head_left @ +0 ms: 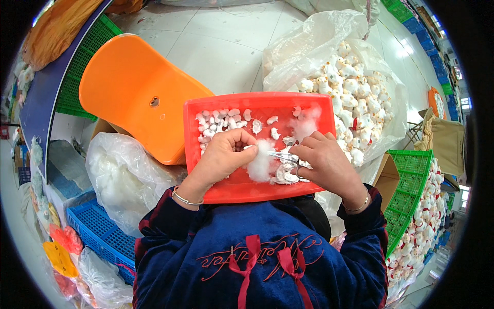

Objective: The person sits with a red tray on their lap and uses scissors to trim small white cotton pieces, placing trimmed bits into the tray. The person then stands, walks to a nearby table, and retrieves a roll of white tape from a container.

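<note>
A red plastic tray (247, 192) rests on my lap. Over its middle, my left hand (224, 154) pinches a small white fabric piece (250, 147) between thumb and fingertips. My right hand (327, 162) is closed on silver ring-handled forceps (284, 155), whose tips point left at that piece. A tuft of white stuffing (261, 166) lies right beneath the tips and partly hides them. Small curved white stuffed pieces (218, 122) gather in the tray's far left corner. Limp white pieces (286, 174) lie below my right hand, and more stuffing (306, 123) sits at the far right.
An orange chair (134, 92) stands at the left, above a clear bag of stuffing (116, 180) and a blue crate (100, 226). White plush toys (355, 98) fill a large plastic bag beyond the tray's right side. A green crate (409, 198) with more toys stands at the right.
</note>
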A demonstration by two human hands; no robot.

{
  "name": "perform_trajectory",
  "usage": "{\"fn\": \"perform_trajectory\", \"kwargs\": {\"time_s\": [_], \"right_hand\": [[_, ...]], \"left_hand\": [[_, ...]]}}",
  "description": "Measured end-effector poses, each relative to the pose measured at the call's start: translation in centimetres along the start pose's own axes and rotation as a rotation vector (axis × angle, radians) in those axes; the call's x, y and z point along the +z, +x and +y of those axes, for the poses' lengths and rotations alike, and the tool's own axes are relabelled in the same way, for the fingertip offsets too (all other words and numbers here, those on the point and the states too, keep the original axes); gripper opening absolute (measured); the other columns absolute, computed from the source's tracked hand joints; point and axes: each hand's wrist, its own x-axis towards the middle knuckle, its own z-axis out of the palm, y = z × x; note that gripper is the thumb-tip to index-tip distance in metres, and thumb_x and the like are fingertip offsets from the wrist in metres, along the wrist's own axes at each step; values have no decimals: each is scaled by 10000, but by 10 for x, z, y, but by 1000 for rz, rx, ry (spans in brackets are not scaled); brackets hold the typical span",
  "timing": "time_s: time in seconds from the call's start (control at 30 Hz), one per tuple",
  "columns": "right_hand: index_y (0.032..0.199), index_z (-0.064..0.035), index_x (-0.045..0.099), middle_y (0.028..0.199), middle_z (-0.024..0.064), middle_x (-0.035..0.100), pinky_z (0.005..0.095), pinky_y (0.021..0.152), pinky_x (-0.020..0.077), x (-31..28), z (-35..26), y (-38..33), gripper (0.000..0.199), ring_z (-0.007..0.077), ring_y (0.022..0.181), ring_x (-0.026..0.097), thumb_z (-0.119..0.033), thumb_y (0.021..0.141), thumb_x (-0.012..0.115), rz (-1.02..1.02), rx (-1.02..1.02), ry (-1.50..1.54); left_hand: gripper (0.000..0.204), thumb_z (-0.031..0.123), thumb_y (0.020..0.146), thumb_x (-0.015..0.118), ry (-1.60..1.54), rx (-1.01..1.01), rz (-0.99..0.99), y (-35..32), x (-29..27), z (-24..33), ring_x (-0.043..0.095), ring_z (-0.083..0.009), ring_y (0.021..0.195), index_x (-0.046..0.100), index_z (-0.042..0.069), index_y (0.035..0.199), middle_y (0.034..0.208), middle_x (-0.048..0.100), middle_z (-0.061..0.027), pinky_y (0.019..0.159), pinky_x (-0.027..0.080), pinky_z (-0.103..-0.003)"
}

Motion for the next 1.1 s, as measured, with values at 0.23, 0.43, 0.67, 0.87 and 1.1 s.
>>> {"fn": "perform_trajectory", "kwargs": {"time_s": [0.23,0.43,0.67,0.87,1.1], "right_hand": [[1146,-33,673,1071,138,627,414,953,465,-8,19,-18,569,343,1084,568,-247,650,853,9,80,285],[1113,-58,696,1037,109,658,406,886,472,11,14,-9,474,325,1049,599,-209,683,825,5,27,253],[1015,-87,735,889,77,665,414,799,473,-4,12,-8,289,300,917,632,-184,747,782,-7,55,158],[1095,-102,715,987,72,660,425,872,458,-9,6,-1,370,291,1015,610,-205,747,792,-41,28,44],[1126,-114,680,1049,62,631,426,927,436,-14,-5,-5,456,286,1096,564,-201,705,833,180,38,7]], "left_hand": [[34,43,940,650,-144,86,60,-1,-14,-7,607,-36,734,642,25,967,861,663,9,639,492,-200],[97,68,954,676,-110,102,50,-2,0,-4,623,-49,738,671,10,1031,878,684,-12,668,518,-206],[149,87,955,685,-13,44,34,-1,1,0,635,-54,694,701,1,1076,859,698,-15,626,516,-197],[105,80,947,679,46,33,-25,0,1,-5,629,-53,662,681,9,1023,838,694,-20,598,509,-194],[44,40,960,620,-184,41,152,4,-3,-15,592,-52,619,636,15,992,799,652,-22,558,494,-196]]}}
